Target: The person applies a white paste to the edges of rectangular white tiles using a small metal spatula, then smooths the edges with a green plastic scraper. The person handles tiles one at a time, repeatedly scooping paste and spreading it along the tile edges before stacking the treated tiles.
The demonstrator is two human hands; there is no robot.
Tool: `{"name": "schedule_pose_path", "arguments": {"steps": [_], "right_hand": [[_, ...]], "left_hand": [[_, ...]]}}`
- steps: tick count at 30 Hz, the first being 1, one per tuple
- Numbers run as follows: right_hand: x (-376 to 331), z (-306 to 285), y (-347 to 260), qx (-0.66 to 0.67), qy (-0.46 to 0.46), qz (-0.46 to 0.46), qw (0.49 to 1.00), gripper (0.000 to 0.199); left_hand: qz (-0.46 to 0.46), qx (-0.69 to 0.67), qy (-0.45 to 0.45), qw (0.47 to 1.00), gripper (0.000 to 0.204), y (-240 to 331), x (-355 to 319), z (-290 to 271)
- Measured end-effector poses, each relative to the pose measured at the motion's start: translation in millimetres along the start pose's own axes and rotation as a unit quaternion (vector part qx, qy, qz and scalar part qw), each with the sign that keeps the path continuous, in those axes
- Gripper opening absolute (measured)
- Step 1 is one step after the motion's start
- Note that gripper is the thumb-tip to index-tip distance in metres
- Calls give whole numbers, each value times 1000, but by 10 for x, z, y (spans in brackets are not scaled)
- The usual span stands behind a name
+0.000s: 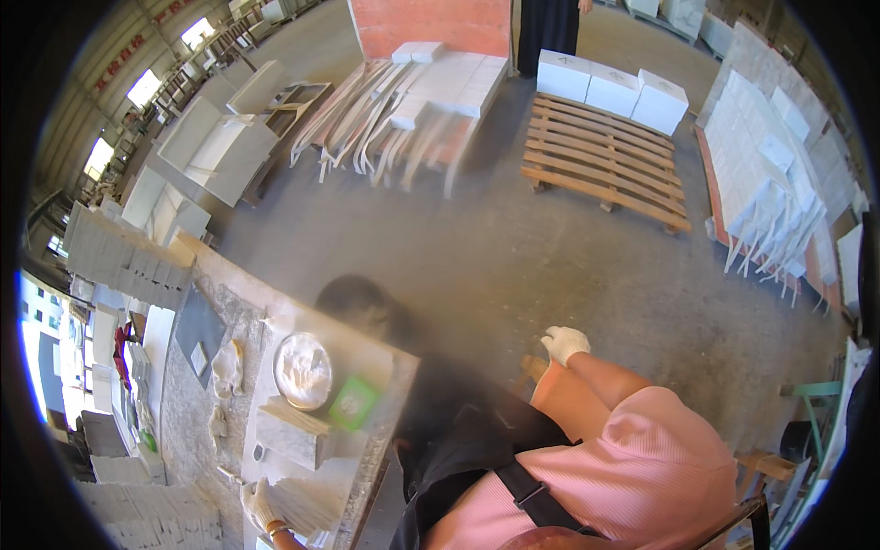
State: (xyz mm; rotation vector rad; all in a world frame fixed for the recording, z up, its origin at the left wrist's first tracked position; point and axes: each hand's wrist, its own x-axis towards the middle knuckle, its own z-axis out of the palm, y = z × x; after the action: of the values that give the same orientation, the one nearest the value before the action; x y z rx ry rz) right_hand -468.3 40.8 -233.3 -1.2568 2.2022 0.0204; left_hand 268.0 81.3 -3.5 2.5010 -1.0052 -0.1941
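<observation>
My left hand [261, 502], in a pale knitted glove, is at the near end of the worktable beside a stack of thin pale slabs [307, 504]. Its fingers are closed, and a thin whitish stick-like piece [229, 474] shows at their tips. What exactly they grip is too small to make out. My right hand [564, 344], gloved too, is off the table to the right, over my bent leg. Its fingers curl inward and nothing shows in them. On the table stand a round pan [303, 370] of white material, a green square [354, 403] and a pale block [289, 438].
Spare gloves [227, 368] and a dark grey plate [194, 328] lie on the dusty table [188, 417]. A blurred dark rounded shape [353, 302] is beside its edge. Beyond are a wooden pallet [605, 160] with white boxes [610, 87], strapped slabs [449, 78] and a standing person [547, 37].
</observation>
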Motion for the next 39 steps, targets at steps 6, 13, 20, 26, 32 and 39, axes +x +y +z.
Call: {"name": "schedule_pose_path", "arguments": {"steps": [6,13,20,26,32,39], "right_hand": [[-64,-143,-116,13,-21,6,1000,44],[-86,-106,-105,-13,-5,8,1000,42],[-54,-51,-116,-41,28,26,998,39],[-101,-77,-179,-66,46,54,995,38],[-142,-228,-269,-16,88,59,994,36],[-1789,-503,106,151,400,135,894,52]], "left_hand": [[-15,21,-19,999,41,-78,103,-11],[56,40,-1,998,40,-166,94,-3],[122,-81,83,986,43,-366,166,214],[146,-50,32,987,43,385,388,590],[297,-8,-93,950,43,1662,656,1248],[404,27,-198,893,42,2522,253,2076]]}}
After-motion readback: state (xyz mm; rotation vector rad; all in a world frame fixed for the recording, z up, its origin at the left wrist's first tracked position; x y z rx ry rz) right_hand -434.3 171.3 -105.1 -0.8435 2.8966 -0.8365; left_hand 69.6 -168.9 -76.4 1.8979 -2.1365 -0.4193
